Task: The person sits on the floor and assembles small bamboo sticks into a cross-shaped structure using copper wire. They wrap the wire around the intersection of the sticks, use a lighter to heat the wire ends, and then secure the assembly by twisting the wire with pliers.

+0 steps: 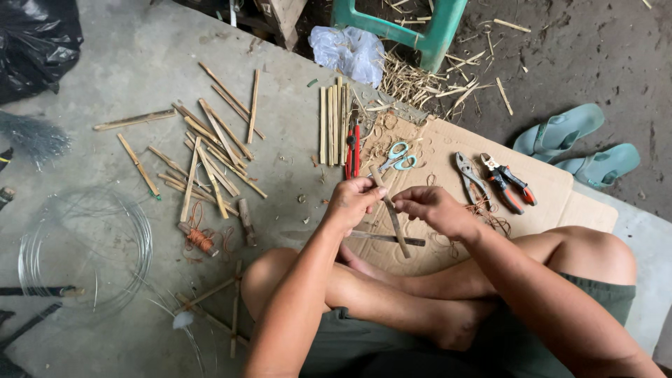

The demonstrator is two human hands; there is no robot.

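Observation:
My left hand [352,201] pinches the upper end of a short bamboo stick [394,222] that slants down toward my crossed legs. The fingers of my right hand [434,208] close on the same stick just to the right, touching it near its middle. A second stick or blade [388,239] lies flat on the cardboard sheet [553,192] under my hands. Teal-handled scissors [397,157] lie just beyond the hands.
A pile of bamboo sticks [210,157] lies to the left, a neat bundle [332,122] ahead beside a red-handled tool [353,148]. Pliers [467,178], orange-handled cutters [507,183], a wire coil [87,245], orange thread [199,240], teal sandals [574,143] and a green stool [402,24] surround me.

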